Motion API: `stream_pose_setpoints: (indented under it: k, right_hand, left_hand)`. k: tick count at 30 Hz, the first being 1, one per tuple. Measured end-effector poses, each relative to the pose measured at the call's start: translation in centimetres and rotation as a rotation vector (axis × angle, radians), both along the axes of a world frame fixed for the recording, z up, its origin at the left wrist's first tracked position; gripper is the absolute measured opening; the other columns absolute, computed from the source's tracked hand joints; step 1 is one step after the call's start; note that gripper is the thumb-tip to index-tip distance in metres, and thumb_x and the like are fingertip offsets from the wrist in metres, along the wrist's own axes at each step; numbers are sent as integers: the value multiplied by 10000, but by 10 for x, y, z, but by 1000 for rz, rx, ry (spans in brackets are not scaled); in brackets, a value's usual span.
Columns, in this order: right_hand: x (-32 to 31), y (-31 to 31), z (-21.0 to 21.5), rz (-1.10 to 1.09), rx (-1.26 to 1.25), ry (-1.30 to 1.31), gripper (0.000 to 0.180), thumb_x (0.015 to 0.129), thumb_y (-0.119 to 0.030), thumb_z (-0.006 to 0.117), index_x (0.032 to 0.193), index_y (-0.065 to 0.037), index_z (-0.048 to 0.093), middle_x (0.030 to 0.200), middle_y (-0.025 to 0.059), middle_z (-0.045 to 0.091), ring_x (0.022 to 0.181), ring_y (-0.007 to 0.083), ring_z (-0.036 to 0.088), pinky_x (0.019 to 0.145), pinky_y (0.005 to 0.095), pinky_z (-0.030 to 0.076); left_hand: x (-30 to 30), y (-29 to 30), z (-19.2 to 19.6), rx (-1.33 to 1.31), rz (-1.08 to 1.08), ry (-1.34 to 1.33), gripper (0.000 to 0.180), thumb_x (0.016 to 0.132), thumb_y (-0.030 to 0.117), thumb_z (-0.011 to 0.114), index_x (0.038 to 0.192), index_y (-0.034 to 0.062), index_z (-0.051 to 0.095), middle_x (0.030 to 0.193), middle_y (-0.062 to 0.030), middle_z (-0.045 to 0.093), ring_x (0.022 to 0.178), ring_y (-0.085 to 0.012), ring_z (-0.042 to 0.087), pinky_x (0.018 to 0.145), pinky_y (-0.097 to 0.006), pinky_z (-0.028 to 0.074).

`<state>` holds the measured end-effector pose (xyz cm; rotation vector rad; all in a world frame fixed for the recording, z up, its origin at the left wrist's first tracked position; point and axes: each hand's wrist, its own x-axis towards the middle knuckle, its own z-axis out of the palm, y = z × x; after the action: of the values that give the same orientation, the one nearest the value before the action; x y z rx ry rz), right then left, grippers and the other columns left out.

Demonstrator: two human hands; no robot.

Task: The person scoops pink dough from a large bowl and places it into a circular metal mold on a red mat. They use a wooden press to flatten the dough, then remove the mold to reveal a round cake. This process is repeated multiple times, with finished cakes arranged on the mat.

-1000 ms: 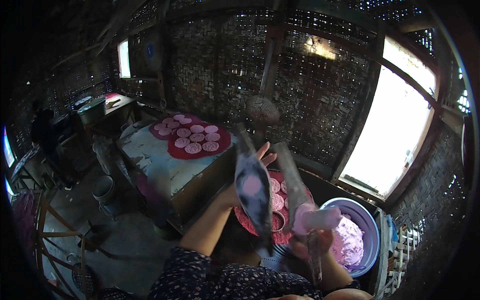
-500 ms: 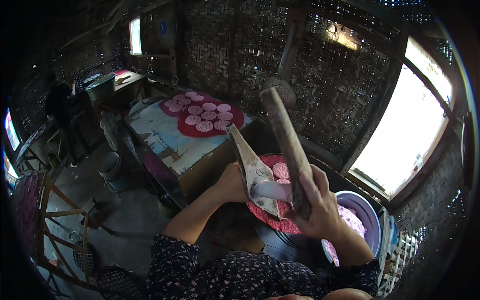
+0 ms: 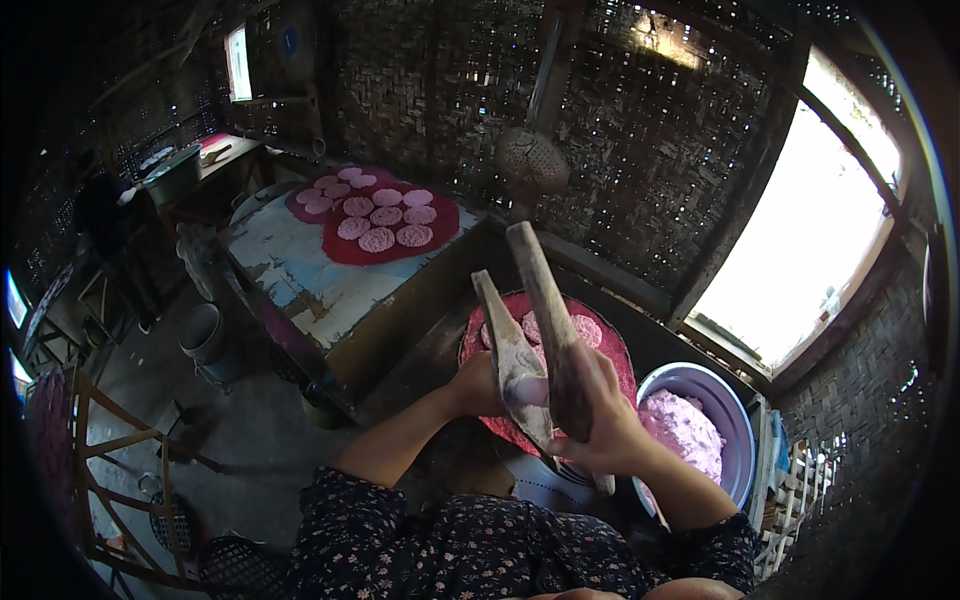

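Note:
Both my hands hold a two-part wooden hand press (image 3: 519, 372) over a round tray with a red surface (image 3: 622, 366). My left hand (image 3: 474, 388) grips the flat, pointed lower board, its fingers mostly hidden behind the wood. My right hand (image 3: 606, 420) is wrapped round the thick upper bar (image 3: 550, 305). Between the two pieces shows a short length of pale cylinder (image 3: 530, 390). Beneath the press lie several flat pink lacy rounds (image 3: 586, 330), partly covered by the tool and my hands.
At my right stands a grey-purple basin (image 3: 742, 425) with pink dough (image 3: 684, 432). Ahead, a worn table (image 3: 285, 262) bears red mats with pink rounds (image 3: 377, 240). A bucket (image 3: 202, 330) and wooden frame (image 3: 125, 440) stand left; another person (image 3: 105, 220) is farther back.
My right hand has brought the upper bar closer to the lower board, and less of the pale cylinder shows. The view has shifted, uncovering more of the tray and basin.

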<state>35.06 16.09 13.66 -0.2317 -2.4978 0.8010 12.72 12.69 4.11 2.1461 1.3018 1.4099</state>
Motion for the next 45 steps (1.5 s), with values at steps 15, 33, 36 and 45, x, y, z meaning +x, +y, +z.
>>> stream_pose_setpoints:
  k: [15,33,36,45]
  right_hand:
    - [45,69,-59,439,-1632,-279,968,660,-578,637,1354,4,296,1206,192,472,1086,293,493,893,410,401]
    - [77,103,-33,109,-1656,-472,975,750,-757,414,1370,-8,338,1242,266,476,1104,415,506,952,491,370]
    - [82,108,-35,65,-1703,-466,921,762,-688,475,1386,-32,302,1277,254,452,1105,406,505,950,499,373]
    - [75,107,-55,111,-1757,-511,838,787,-534,540,1375,9,290,1261,251,467,1085,397,524,945,488,383]
  left_hand:
    - [-11,28,114,-120,-1348,-1228,1195,578,195,820,1458,299,18,1485,-63,186,1343,-269,246,1057,-528,227]
    - [-2,133,-13,-232,-996,-1810,370,899,494,435,1182,287,553,1196,-30,575,1222,-241,445,1005,-458,348]
    - [4,128,-27,-202,-852,-1872,423,896,577,379,1117,288,595,1133,-25,595,1157,-241,484,914,-400,409]
    - [-14,107,-42,-153,-711,-1841,400,910,559,360,1075,284,600,1056,-30,594,1062,-246,528,819,-373,463]
